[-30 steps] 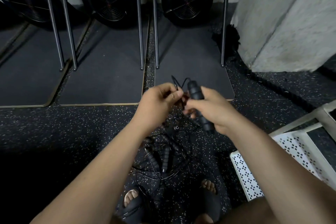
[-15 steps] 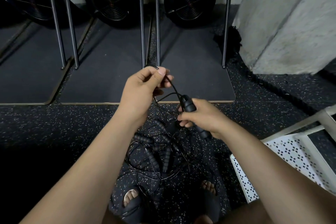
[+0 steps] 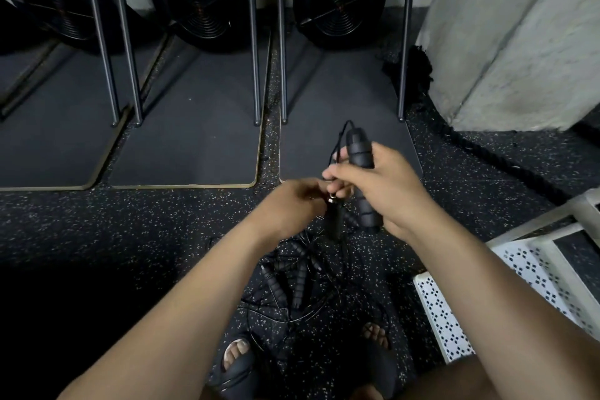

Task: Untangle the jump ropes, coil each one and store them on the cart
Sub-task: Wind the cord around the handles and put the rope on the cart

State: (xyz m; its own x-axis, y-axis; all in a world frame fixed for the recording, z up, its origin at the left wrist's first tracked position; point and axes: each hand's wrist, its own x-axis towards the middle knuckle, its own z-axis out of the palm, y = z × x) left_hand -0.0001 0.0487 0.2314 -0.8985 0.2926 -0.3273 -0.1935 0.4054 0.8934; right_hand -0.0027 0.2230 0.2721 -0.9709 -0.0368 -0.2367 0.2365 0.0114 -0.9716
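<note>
Currently in right hand (image 3: 386, 195): fingers and thumb wrapped round a black foam handle (image 3: 359, 159), held upright just right of frame centre.
Left hand (image 3: 292, 204): touching the right hand; fingers curled in at the metal-tipped top of a second handle (image 3: 334, 221), which hangs below them; blur hides the exact pinch.
Cord (image 3: 341, 136): thin and black; loops out of the upright handle's top and drops back between the hands.
Tangle (image 3: 298, 282): the remaining jump ropes, several ribbed handles and crossed cords, on the floor (image 3: 130, 237) at lower centre, below the hands and above the sandalled feet.
Cart (image 3: 454, 318): white with a perforated shelf, lower right, just beside the tangle; no rope seen on the visible part.
Handling, handles: judged light and rigid, with foam that resists slipping; the best place to take hold, full fist round the mid-grip.
Handling, cord: judged limp yet springy, slick, and prone to snag or kink; feed it through loose fingers, never yank; pass a handle end back through the loops.
Fragility: low; the swivel at the handle top is the likeliest weak point.
Coiling: judged to spring open unless pinned by the handles or a wrap.
</note>
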